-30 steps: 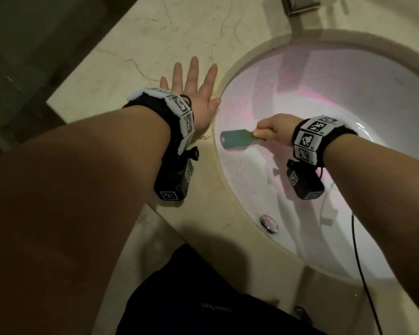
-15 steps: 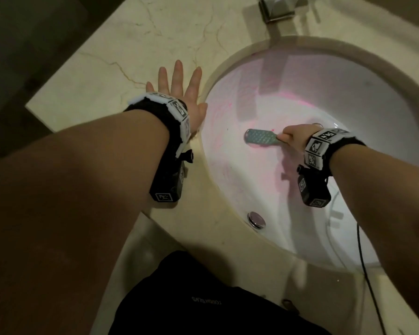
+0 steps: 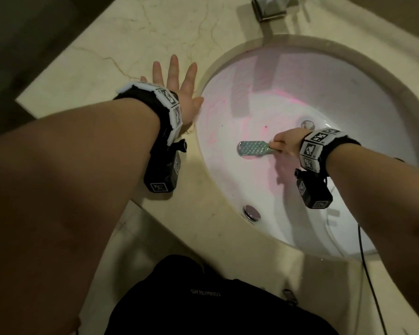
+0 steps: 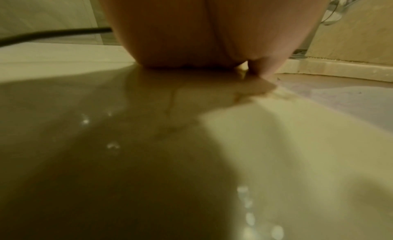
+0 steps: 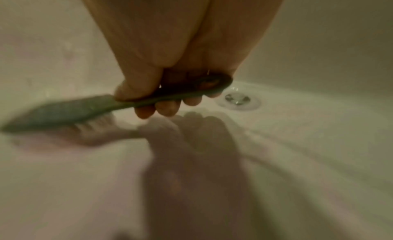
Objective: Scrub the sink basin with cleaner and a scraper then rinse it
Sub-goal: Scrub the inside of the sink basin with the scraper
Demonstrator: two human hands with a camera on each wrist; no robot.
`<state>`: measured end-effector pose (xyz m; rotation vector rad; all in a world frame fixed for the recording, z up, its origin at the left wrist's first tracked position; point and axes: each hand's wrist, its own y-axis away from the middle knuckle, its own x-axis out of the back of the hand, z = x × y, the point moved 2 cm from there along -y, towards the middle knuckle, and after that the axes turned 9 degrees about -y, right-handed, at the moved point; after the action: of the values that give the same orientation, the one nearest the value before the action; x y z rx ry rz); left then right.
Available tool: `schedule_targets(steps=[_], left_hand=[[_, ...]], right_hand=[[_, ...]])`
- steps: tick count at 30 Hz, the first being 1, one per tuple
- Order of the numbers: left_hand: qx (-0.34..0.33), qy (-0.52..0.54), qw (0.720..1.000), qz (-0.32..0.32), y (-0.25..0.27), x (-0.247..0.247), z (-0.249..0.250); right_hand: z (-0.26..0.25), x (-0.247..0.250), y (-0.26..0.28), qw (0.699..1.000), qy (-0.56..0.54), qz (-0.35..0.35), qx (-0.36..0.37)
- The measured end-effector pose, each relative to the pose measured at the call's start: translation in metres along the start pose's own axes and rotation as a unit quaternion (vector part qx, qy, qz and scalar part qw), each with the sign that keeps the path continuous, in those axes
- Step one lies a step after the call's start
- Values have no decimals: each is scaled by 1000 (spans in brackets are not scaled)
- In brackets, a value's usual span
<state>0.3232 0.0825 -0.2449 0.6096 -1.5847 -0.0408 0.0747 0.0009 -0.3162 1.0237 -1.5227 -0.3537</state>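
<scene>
Premises: a bathroom, at the vanity. A white oval sink basin (image 3: 348,97) is mounted beneath a cream, veined marble surface (image 3: 136,35), whose cut edge forms a curved stone lip around the bowl. A square chrome tap (image 3: 269,8) stands at the far rim. A metal drain fitting (image 5: 237,99) sits in the bowl floor, and a round chrome overflow cap (image 3: 251,212) is set into the near wall of the bowl. Pink streaks (image 3: 228,141) mark the porcelain. In the left wrist view, a low stone upstand (image 4: 331,68) backs the surface. Lighting is dim and warm.
</scene>
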Motion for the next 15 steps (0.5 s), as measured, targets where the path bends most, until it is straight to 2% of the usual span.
schedule_targets(steps=[4,8,12,15], left_hand=[[-4,7,999,-38,15,5,0],[11,16,998,-54,37,3,3],[21,25,998,-46,40,4,6],[22,24,999,-41,40,4,7]], right_hand=[[-13,-1,0,993,-108,38,35],[-43,-4,-7,987,-125,11,103],[-65,-10,-10,971,-115,-62,200],[-63,-17,-6,964,-65,-158,206]])
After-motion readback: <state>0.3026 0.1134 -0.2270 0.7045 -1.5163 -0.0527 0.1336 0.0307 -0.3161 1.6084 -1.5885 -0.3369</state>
